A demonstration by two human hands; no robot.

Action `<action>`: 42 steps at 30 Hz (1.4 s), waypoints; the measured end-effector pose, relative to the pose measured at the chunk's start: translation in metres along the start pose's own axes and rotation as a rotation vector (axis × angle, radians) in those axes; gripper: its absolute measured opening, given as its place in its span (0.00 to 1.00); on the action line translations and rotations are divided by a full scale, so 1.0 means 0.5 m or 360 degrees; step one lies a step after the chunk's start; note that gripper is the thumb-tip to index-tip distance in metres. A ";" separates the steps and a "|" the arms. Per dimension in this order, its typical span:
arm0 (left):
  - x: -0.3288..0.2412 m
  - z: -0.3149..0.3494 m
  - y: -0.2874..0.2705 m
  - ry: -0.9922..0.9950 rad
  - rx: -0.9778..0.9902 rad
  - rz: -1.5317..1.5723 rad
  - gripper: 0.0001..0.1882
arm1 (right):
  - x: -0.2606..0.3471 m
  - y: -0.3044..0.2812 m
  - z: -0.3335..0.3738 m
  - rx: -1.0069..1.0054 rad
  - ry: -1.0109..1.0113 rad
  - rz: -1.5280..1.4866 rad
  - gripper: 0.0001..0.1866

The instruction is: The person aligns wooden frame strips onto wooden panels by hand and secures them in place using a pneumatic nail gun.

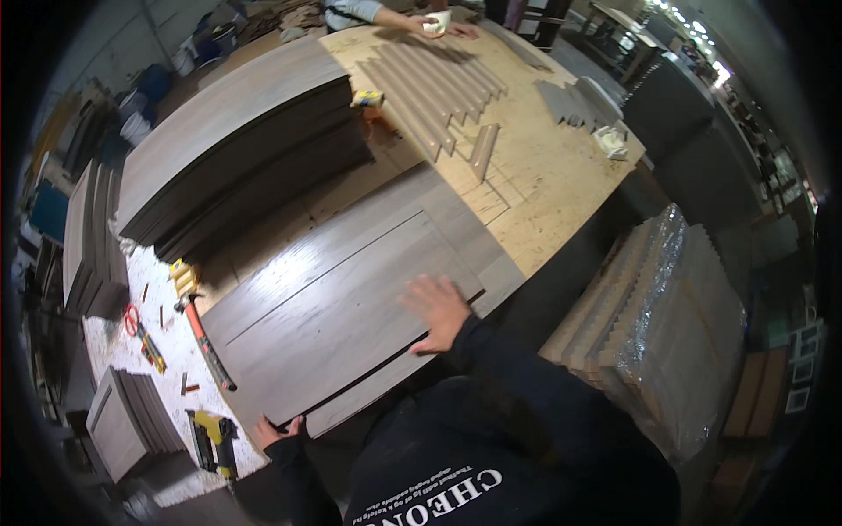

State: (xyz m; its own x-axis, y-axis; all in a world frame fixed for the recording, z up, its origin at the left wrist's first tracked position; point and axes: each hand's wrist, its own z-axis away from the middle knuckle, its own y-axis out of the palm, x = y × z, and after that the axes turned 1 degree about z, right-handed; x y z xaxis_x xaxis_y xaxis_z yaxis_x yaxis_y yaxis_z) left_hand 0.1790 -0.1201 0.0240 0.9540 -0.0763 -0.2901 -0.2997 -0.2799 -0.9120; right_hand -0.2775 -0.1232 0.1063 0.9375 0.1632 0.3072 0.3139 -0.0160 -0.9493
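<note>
A wood-grain, grey-brown cabinet door (351, 280) lies flat on the workbench before me, with a frame around its centre panel. A dark gap runs between the centre panel and the near frame strip (377, 386). My right hand (438, 314) rests palm down on the door's right part, fingers spread, its thumb beside the gap. At the near left corner, my left hand (279, 431) touches the door's edge, thumb and fingers apart around the gap's end; its lower part is hidden by the sleeve. Neither hand holds a tool.
Left of the door lie a hammer (206, 344), a yellow nail gun (213, 441) and red-handled scissors (132, 322). A tall stack of panels (237, 131) stands beyond. Narrow strips (430, 83) lie near another person's hand (430, 26). Wrapped panels (653, 324) stand at right.
</note>
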 end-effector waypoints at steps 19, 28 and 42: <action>-0.029 0.012 -0.005 -0.0332 0.0036 0.0295 0.40 | 0.008 0.065 -0.022 -0.0043 -0.0646 0.0031 0.23; 0.085 0.030 0.039 -0.0549 0.0138 0.0958 0.31 | -0.237 -0.026 0.117 -0.0126 0.1237 -0.0802 0.16; 0.141 0.001 0.054 -0.0948 0.0141 0.1236 0.10 | -0.191 0.011 0.086 -0.0332 0.1435 -0.0762 0.12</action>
State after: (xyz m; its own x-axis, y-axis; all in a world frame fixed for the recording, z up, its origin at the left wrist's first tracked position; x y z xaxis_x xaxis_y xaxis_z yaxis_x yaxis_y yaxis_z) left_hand 0.2382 -0.1324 -0.0211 0.3364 0.2931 -0.8949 -0.8641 -0.2816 -0.4171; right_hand -0.3717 -0.0962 0.0691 0.4456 -0.5986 0.6656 0.6216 -0.3282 -0.7113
